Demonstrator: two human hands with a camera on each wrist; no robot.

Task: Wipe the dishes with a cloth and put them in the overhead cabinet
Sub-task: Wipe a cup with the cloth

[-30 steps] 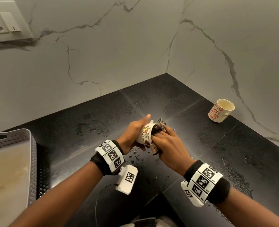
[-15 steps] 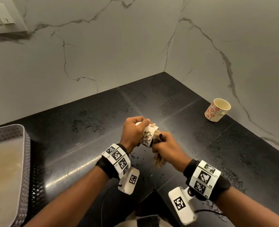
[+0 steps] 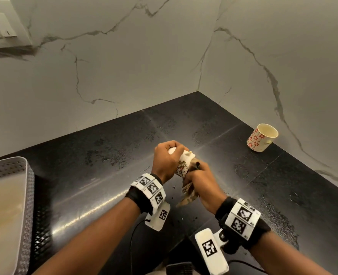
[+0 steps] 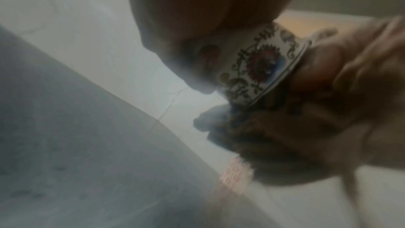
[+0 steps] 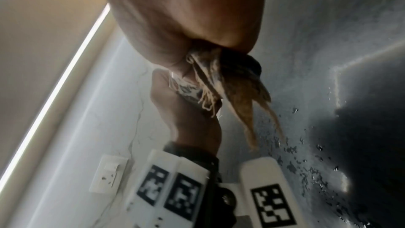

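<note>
A small white cup with a floral pattern (image 3: 184, 163) (image 4: 256, 65) is held above the black counter (image 3: 96, 167), its mouth turned toward my right hand. My left hand (image 3: 167, 158) grips the cup round its base, fingers curled over it. My right hand (image 3: 201, 178) holds a brownish patterned cloth (image 3: 189, 192) (image 5: 232, 84) and pushes part of it into the cup's mouth; the loose end hangs below the fist. A second cup with red flowers (image 3: 261, 140) stands upright on the counter at the right, near the wall.
A grey perforated tray (image 3: 25, 187) sits at the left edge of the counter. Water drops (image 3: 275, 213) speckle the counter on the right and under my hands. Marble walls meet in a corner behind; a switch plate (image 3: 3, 26) is at upper left.
My left hand has turned over the cup's base, fingers now curled on top. My right fist has twisted with the cloth in the cup's mouth. The cloth's tail hangs lower.
</note>
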